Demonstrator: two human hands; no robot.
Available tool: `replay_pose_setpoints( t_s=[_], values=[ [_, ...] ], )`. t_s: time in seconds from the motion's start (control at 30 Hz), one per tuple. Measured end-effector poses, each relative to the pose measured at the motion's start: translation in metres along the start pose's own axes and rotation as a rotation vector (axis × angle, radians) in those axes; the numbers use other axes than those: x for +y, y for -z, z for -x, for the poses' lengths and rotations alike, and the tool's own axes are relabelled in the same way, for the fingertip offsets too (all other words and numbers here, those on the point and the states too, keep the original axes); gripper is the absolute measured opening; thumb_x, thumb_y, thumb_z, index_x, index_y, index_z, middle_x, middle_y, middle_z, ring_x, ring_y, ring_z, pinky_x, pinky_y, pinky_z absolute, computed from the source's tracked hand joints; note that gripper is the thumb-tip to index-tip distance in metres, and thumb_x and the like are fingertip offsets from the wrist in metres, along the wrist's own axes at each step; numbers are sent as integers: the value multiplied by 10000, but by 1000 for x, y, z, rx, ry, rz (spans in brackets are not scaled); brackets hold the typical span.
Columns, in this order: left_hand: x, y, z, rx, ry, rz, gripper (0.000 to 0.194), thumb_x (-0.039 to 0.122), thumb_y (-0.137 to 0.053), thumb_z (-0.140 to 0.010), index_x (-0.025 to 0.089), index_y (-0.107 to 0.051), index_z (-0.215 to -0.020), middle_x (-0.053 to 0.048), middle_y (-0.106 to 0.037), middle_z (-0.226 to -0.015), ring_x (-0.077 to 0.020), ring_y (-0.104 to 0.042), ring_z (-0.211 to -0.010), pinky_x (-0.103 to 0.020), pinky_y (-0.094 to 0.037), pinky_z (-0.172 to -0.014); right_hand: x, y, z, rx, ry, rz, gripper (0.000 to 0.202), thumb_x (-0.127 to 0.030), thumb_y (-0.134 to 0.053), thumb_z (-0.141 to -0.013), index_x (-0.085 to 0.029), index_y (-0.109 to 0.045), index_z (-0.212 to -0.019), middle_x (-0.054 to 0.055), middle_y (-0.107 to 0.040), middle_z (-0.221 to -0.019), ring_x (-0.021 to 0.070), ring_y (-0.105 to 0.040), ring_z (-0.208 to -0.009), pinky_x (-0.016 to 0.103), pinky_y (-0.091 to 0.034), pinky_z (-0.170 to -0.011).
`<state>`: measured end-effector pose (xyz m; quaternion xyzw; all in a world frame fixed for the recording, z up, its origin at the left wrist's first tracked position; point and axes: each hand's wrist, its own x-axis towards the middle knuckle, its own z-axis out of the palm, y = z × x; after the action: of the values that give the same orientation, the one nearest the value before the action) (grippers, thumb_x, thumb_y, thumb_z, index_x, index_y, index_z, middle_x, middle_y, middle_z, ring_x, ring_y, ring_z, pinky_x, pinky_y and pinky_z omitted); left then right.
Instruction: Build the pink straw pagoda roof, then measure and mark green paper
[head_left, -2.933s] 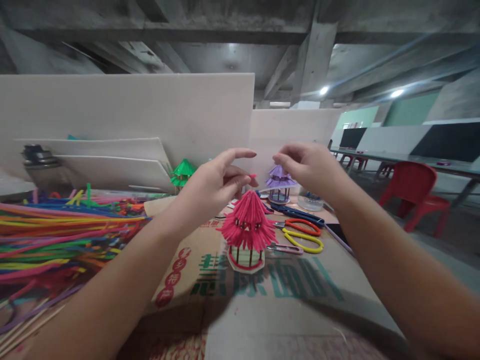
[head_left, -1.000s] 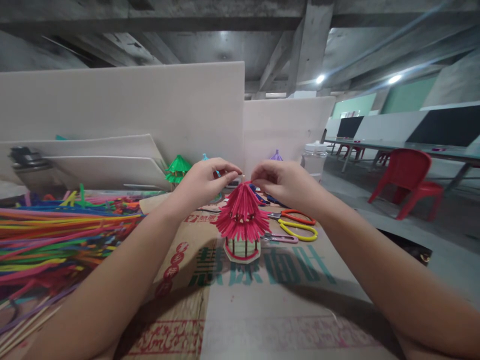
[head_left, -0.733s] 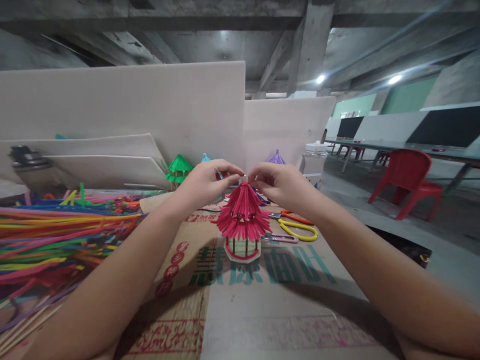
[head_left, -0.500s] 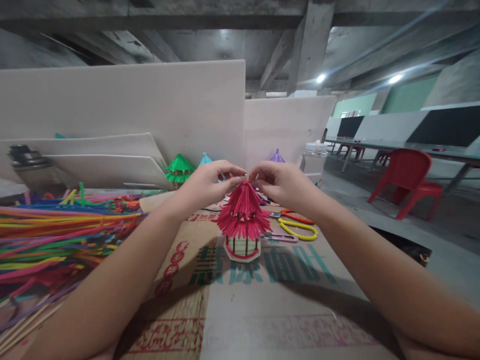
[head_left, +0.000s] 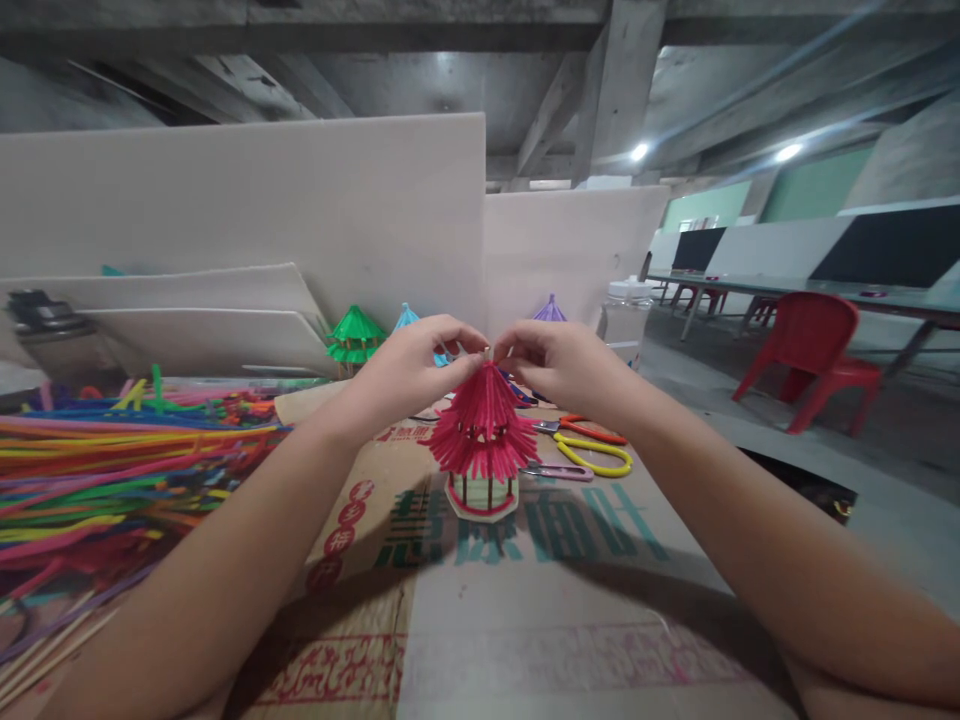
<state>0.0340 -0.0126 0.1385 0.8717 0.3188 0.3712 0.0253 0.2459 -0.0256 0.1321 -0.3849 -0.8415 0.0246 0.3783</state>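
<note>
A red model pavilion [head_left: 484, 430] stands upright on the cardboard, with a two-tier fuzzy roof, thin brown posts and a pale many-sided base. My left hand [head_left: 427, 362] comes in from the left, thumb and fingers closed in a pinch at the roof's peak. From the other side my right hand [head_left: 551, 362] pinches at the same peak. A tiny pale tip [head_left: 487, 352] shows between the fingertips; what it is made of is too small to tell. Just right of the model lie yellow-handled pliers [head_left: 596, 455], orange-handled scissors [head_left: 596, 432] and a pink cutter [head_left: 562, 471].
Many coloured pipe cleaners [head_left: 135, 470] spread across the left, with thin wooden sticks [head_left: 45, 655] nearer me. Behind stand a green pavilion [head_left: 354, 335], a blue one [head_left: 406, 317], a purple one [head_left: 550, 308], a clear jar [head_left: 626, 315] and white foam boards [head_left: 300, 220].
The whole view has shifted very slightly. Both hands stay pinched at the red roof's peak, and the fingertips have barely moved.
</note>
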Motion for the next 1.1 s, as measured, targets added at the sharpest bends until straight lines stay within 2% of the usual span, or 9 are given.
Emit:
replay_pose_setpoints(
  t_s=[0.3,0.5,0.73,0.93,1.1],
  values=[
    [5,-3,-1,30,6,-72,157,272,-587,-877,176,-680,-958,-52,-714,-979,-205,-643,-917,-323,-482,-827,-2,0,0,15,-30,18,148,-200,-570,-836,-152,-685,-916,7,-640,-688,121,-533,-613,246,-356,-582],
    [2,-4,0,30,-32,-70,137,246,-588,-879,180,-667,-969,-40,-703,-985,-194,-632,-931,-311,-473,-832,-2,5,-2,-45,-77,35,186,-92,-538,-823,-137,-697,-907,51,-709,-797,144,-607,-710,246,-399,-625],
    [-1,-3,-1,24,-94,-76,125,250,-600,-884,173,-657,-964,-36,-691,-978,-185,-624,-926,-303,-470,-835,9,-7,-6,57,-34,38,166,-93,-559,-828,-138,-706,-892,36,-711,-767,128,-586,-668,235,-391,-615],
    [2,-5,0,26,-154,-45,120,240,-592,-909,162,-649,-980,-42,-680,-979,-183,-617,-932,-310,-464,-841,13,-11,-7,52,-59,-67,115,-136,-597,-831,-150,-698,-885,23,-697,-756,132,-588,-667,238,-398,-591],
    [3,-6,0,33,-185,-4,132,260,-615,-911,159,-664,-981,-51,-663,-978,-174,-601,-930,-300,-460,-838,10,-12,-8,34,-137,-280,60,-175,-616,-840,-159,-661,-876,5,-662,-721,121,-582,-626,237,-430,-569]
  ],
)
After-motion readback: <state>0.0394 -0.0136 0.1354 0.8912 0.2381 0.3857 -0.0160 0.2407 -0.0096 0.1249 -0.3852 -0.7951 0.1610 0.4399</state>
